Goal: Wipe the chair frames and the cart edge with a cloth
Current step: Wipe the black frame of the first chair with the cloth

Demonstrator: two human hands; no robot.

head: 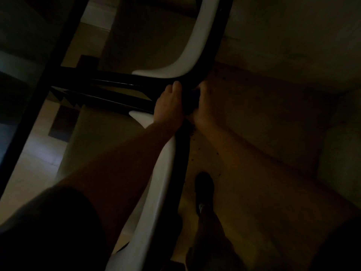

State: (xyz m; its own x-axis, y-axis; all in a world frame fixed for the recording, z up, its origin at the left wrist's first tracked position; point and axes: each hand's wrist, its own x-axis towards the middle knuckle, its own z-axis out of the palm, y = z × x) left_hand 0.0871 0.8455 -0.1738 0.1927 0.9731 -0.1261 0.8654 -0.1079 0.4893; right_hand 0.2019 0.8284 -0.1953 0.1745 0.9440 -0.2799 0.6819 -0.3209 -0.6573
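While dim light is hiding detail, a black metal chair frame [180, 153] with white plastic edging is lying between both forearms; the left hand [169, 105] is gripping it, the right hand [205, 106] is pressing a dark cloth [190, 103] against it.

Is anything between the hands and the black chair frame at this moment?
Nothing visible does. The left hand is already on the black chair frame near its bend, and the right hand is at the frame from the other side. Something dark sits between them, perhaps the cloth; the picture is too dim to tell.
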